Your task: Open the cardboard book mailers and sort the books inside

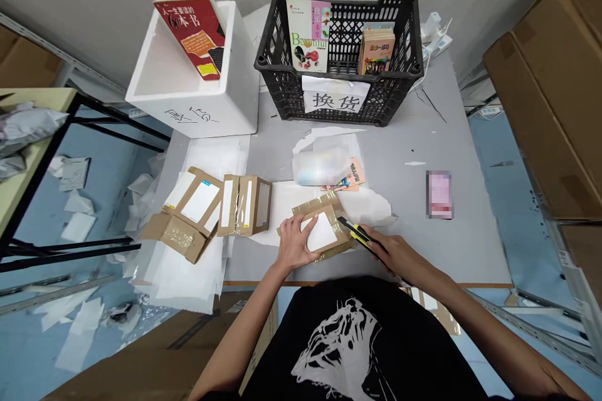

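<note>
A small taped cardboard package (335, 230) with a white label lies near the front edge of the table. My left hand (297, 241) grips its left part, thumb and fingers over the label side. My right hand (383, 249) is closed round a black-and-yellow utility knife (356, 232). The knife's tip is at the package's right side; whether it cuts into the tape I cannot tell. Just behind the package lie a clear plastic-wrapped bundle (320, 167) and an orange booklet (356, 172), on white paper.
Left of the package stand a closed carton (244, 205) and an opened carton (192, 210). A white foam box (197, 103) with a red book (195, 37) and a black crate (338, 91) with books stand at the back. A blurred pink object (439, 195) lies right.
</note>
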The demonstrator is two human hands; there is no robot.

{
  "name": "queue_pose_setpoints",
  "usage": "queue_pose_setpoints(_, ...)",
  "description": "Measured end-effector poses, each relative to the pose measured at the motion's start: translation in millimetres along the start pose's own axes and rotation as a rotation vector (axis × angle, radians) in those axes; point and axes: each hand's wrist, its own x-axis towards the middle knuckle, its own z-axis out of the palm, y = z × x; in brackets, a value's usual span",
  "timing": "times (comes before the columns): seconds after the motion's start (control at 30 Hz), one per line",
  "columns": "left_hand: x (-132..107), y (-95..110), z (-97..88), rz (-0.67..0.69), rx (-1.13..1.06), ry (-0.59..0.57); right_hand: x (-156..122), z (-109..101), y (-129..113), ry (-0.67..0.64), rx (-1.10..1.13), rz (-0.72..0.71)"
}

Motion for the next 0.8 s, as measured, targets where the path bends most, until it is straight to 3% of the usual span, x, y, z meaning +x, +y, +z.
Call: queue_pose_setpoints(0.8,6.1,7.9,-3.3,0.031,0.036,-0.099,-35.8,21.8,15.6,0.061,-0.053,0.064)
